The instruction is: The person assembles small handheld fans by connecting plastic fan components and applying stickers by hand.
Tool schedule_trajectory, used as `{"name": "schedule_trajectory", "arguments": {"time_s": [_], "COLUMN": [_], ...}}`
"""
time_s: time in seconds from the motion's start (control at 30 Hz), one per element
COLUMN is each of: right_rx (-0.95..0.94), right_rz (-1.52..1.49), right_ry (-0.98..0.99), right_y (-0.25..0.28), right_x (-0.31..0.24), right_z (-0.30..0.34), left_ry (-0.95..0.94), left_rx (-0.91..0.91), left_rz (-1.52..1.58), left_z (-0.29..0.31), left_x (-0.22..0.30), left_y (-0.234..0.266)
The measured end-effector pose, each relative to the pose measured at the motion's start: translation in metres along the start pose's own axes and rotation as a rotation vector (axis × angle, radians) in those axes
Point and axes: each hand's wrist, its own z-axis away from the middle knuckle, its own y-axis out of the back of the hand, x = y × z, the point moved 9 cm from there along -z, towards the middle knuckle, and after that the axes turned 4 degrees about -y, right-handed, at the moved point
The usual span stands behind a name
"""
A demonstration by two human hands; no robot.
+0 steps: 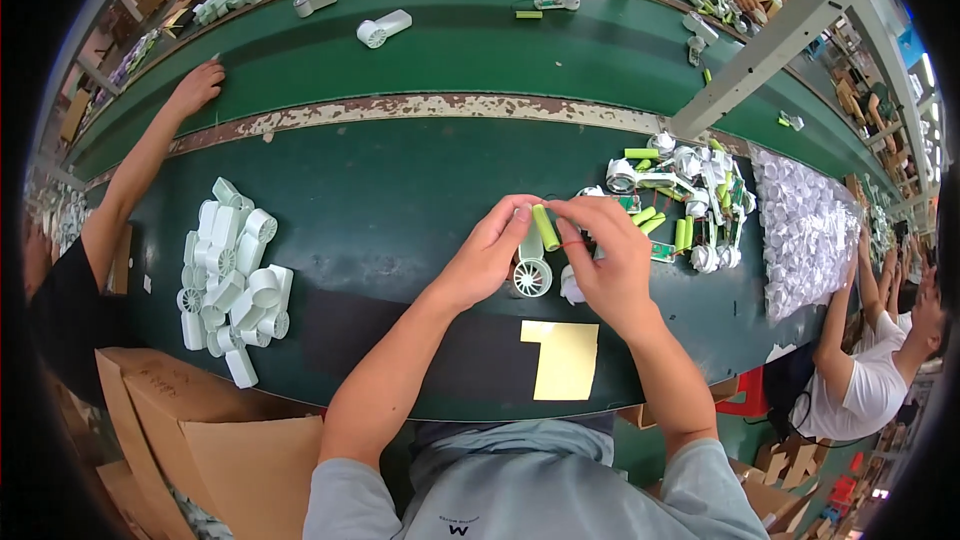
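In front of me a pale fan housing [532, 277] with a round spoked grille is held in my left hand [485, 255], fingers closed around it. A green cylindrical battery [545, 228] stands tilted between both hands, over the housing's handle. My right hand [608, 248] pinches at the battery's upper end, and a thin red wire shows by its fingers. Beneath that hand, a white part [571, 286] is partly hidden. To the right lies a heap of white fan motor assemblies [690, 185] with green batteries, wires and small circuit boards.
Pale fan housings [225, 280] are piled at left. A bag of clear plastic parts [805, 230] lies at right. Near the front edge are a black mat [480, 355] and a yellow paper [567, 365]. Behind a worn ledge, a green belt [460, 50] carries parts. Co-workers sit around; a metal post [770, 45] rises right.
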Motion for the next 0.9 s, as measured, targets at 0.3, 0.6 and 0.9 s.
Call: {"name": "schedule_trajectory", "arguments": {"time_s": [0.3, 0.6, 0.9], "right_rx": [-0.098, -0.272, -0.202], "right_rz": [0.038, -0.149, -0.169], "right_ry": [0.094, -0.099, -0.065], "right_y": [-0.022, -0.023, -0.018], "right_x": [-0.008, 0.020, 0.018], "right_z": [0.012, 0.025, 0.020], "left_ry": [-0.026, -0.120, -0.315], "left_rx": [-0.004, 0.107, 0.084], "left_rz": [0.097, 0.180, 0.050], "left_z": [0.004, 0.004, 0.006], "left_x": [-0.005, 0.010, 0.025], "left_y": [-0.001, 0.016, 0.005]}}
